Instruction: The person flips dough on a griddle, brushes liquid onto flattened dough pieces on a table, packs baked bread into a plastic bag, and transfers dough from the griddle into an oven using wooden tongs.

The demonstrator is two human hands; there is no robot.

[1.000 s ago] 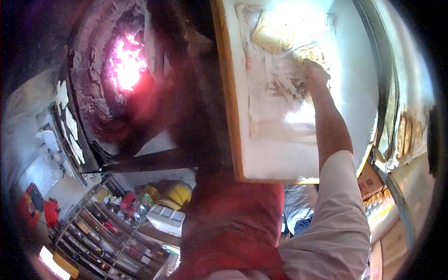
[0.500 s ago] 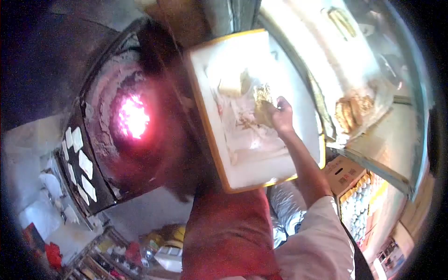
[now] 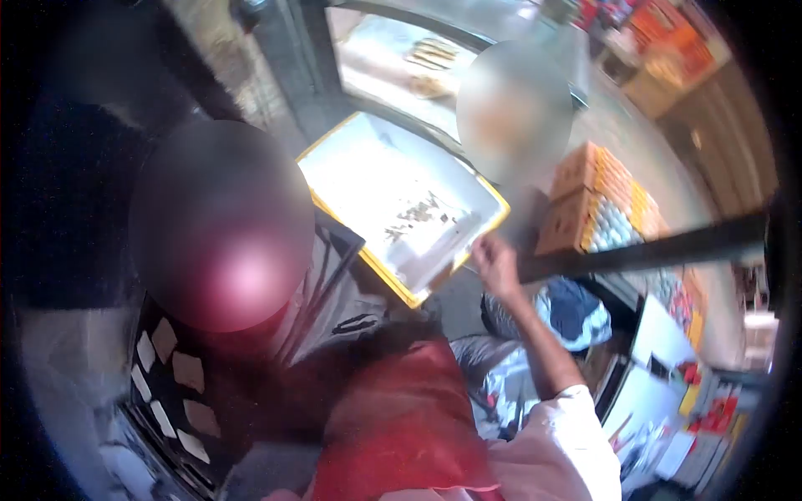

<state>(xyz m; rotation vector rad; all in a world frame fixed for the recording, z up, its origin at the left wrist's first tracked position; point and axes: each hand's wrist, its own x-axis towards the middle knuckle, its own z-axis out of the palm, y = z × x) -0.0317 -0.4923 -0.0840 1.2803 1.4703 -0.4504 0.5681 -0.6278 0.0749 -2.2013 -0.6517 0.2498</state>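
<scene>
My right hand (image 3: 497, 263) is at the near right corner of a white bin (image 3: 455, 259) with a yellow rim. Its fingers look curled and closed, slightly smeared by motion. Whether they grip the rim or something small is hidden. Brown crumbs (image 3: 422, 213) lie scattered over the bin's floor, and strong light washes out its far left part. My left hand is out of view.
At left, a blurred patch covers a pinkish glow (image 3: 246, 284); flat pale pieces (image 3: 188, 371) lie on the dark ledge below. Flatbreads (image 3: 433, 54) rest behind glass beyond the bin. Egg trays (image 3: 614, 225) and cartons stand right, beside a dark bar (image 3: 652, 255).
My right hand has moved from inside the bin, where it held a seeded flatbread, to the bin's near corner. No flatbread shows in the bin now. The view has swung round.
</scene>
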